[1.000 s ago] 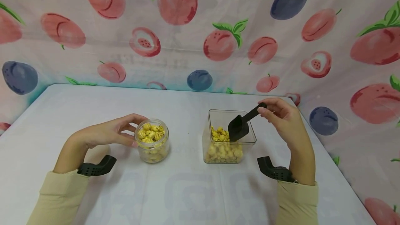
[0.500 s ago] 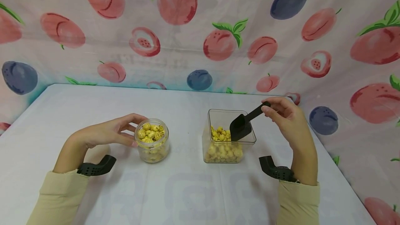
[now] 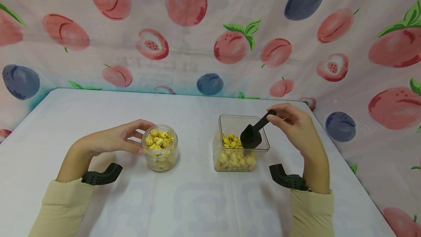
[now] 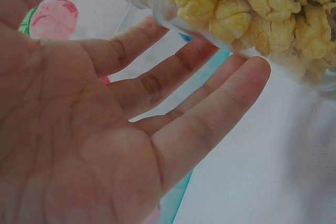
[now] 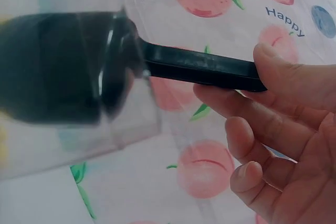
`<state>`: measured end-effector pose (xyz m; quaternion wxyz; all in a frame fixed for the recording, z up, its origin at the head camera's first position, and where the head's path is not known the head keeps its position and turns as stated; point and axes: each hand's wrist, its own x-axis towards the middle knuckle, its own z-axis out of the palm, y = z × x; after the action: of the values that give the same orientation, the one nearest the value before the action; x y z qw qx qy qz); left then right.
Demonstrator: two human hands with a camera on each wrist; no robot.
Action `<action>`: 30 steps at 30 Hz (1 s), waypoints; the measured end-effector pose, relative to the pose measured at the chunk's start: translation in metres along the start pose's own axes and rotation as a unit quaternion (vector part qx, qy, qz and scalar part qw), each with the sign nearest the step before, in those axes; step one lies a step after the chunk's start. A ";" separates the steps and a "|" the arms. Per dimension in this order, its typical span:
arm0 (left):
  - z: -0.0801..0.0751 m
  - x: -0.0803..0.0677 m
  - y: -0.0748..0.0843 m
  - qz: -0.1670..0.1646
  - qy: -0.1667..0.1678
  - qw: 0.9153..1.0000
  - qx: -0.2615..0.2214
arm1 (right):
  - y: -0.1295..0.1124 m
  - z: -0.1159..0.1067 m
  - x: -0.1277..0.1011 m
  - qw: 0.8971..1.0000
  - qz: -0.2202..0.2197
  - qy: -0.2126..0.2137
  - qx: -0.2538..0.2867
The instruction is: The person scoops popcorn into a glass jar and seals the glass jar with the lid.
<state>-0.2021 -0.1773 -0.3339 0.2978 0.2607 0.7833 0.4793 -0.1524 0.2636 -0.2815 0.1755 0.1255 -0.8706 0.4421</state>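
Observation:
A small round clear jar heaped with yellow popcorn stands left of centre on the table. My left hand cups its left side, the thumb against the wall and the fingers fairly straight beside the jar. A square clear container, partly filled with popcorn, stands to the right. My right hand pinches the handle end of a black scoop, whose bowl points down inside the container. In the right wrist view the scoop shows through the container wall, held between thumb and fingers.
The white table is ringed by a fruit-printed cloth at the back and on both sides. Black camera mounts sit on both wrists.
My right hand has shifted left and a little down, so the scoop's bowl sits lower in the square container. The left hand and jar have not moved.

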 end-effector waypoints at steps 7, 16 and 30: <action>0.000 0.000 -0.001 0.003 0.000 1.000 0.002 | 0.003 0.003 0.002 0.999 0.027 -0.016 0.019; 0.000 0.000 -0.001 -0.004 0.001 1.000 0.000 | 0.007 0.001 0.002 0.997 0.055 -0.035 0.035; 0.000 0.000 -0.001 -0.006 0.003 1.000 0.004 | 0.019 -0.008 0.000 0.994 0.070 -0.064 0.052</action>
<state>-0.2016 -0.1775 -0.3345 0.2970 0.2554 0.7878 0.4753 -0.1579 0.2807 -0.2910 0.0811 0.1009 -0.8625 0.4892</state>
